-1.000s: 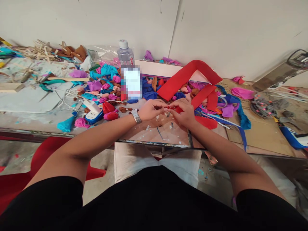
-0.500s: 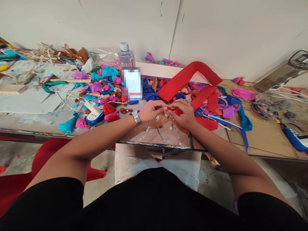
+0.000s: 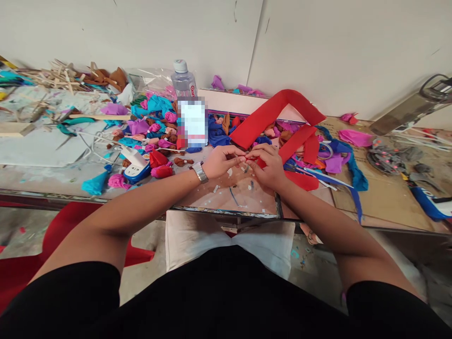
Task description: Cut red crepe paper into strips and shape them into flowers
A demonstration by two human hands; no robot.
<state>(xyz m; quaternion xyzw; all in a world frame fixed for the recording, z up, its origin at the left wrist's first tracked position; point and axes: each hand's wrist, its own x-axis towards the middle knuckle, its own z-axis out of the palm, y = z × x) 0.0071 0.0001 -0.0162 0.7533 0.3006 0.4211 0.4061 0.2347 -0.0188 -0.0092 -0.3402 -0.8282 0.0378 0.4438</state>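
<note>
Head view: two hands, one bottle [image 3: 184,85] (landmark). Left hand [image 3: 221,162] and right hand [image 3: 267,165] met nearer the wearer than the bottle and to its right. Both pinched one small red piece [image 3: 251,159] between thumb and fingers; its shape was mostly hidden. One watch [image 3: 200,173], metallic, on the left wrist. Counted further: one lit screen [image 3: 193,123], blurred, just in front of the bottle; one power strip [image 3: 137,174], one white plug [image 3: 133,156] and one pair of teal-handled pliers [image 3: 75,125], all left of it. Rosettes and scraps [image 3: 171,117]: too many to count.

Surface: worktable [image 3: 226,200], flecked and stained, dark-edged; flat brown cardboard [image 3: 381,200] well right of the bottle. Room: pale, smooth wall [image 3: 208,37] behind, with one vertical seam.

Materials: bottle clear, white-capped; scraps soft, crumpled, pink, purple, blue, brown; red band [image 3: 268,113] wide, flat, bent at an angle, right of the bottle; wood sticks [image 3: 67,77] thin, heaped, far left of it.
</note>
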